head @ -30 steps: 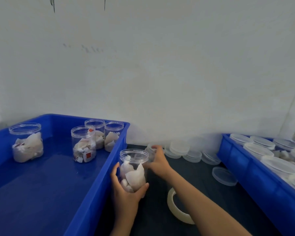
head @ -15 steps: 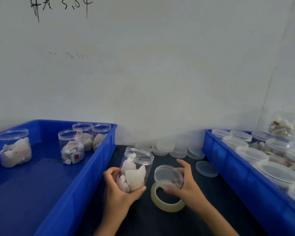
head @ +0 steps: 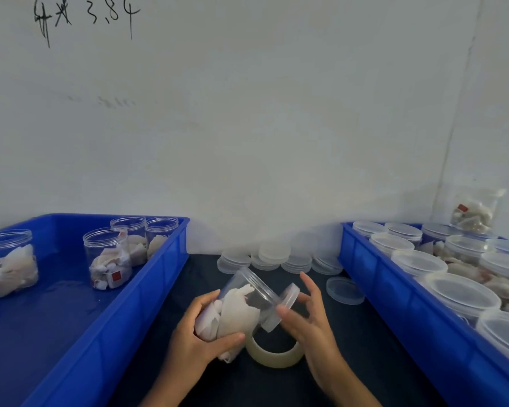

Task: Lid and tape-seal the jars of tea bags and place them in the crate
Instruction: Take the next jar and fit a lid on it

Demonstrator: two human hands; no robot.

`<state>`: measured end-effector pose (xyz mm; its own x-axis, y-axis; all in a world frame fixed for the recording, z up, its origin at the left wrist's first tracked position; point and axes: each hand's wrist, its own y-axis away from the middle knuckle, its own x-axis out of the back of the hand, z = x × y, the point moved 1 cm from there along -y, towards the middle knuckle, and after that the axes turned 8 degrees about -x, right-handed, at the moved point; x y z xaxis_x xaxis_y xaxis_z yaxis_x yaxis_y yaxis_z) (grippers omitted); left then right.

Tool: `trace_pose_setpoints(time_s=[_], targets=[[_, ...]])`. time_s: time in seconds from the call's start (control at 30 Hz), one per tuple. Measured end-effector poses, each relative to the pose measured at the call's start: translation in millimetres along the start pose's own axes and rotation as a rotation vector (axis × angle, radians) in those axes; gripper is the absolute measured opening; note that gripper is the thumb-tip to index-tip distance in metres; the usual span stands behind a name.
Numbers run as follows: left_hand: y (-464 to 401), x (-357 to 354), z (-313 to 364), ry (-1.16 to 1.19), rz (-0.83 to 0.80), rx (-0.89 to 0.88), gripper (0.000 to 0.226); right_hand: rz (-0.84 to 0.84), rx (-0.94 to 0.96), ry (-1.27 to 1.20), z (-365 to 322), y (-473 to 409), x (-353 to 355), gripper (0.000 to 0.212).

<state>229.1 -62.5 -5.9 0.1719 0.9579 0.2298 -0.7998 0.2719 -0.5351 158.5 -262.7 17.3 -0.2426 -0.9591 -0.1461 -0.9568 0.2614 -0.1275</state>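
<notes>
surroundings: left blue crate holds four open clear jars of tea bags; right blue crate packed with lidded jars; stacks of spare lids along the wall, one loose lid flat on the dark table
in the way: right crate's wall hides the lower halves of its jars; tape roll sits under both hands, its top arc covered by them
jar: between the crates, above the table, tilted with mouth toward the right, tea bags inside
left hand: fingers and thumb wrapped round the jar body
right hand: thumb and fingers pinch lid on edge, just at the jar mouth, not seated
hard to see: bag of tea bags far right is blurred; scrawl on wall unreadable; crates cut off by frame
materials: clear ribbed plastic jars, translucent round lids, papery white bags, smooth glossy crates
</notes>
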Motion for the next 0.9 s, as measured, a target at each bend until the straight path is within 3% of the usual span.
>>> trace_pose_setpoints(time_s=[0.13,0.37,0.47,0.53,0.77,0.9], targets=[[0,-4,3,-0.005,-0.110,-0.021,0.091,-0.013,-0.032,-0.186,0,-1,-3,0.055],[1,-5,14,-0.051,-0.216,-0.062,0.087,0.045,0.114,0.084,4,3,-16,0.042],[5,-10,12,0.022,-0.196,-0.037,0.096,0.076,0.148,0.140,4,1,-16,0.043],[9,-17,10,0.160,-0.156,0.071,0.106,0.088,0.142,0.137,7,-2,-16,0.042],[6,-18,16,0.279,0.000,0.229,0.096,0.074,0.126,0.199,11,0,-25,0.045],[2,-17,15,0.384,0.034,0.258,0.105,0.018,0.180,0.240,5,5,-25,0.039]])
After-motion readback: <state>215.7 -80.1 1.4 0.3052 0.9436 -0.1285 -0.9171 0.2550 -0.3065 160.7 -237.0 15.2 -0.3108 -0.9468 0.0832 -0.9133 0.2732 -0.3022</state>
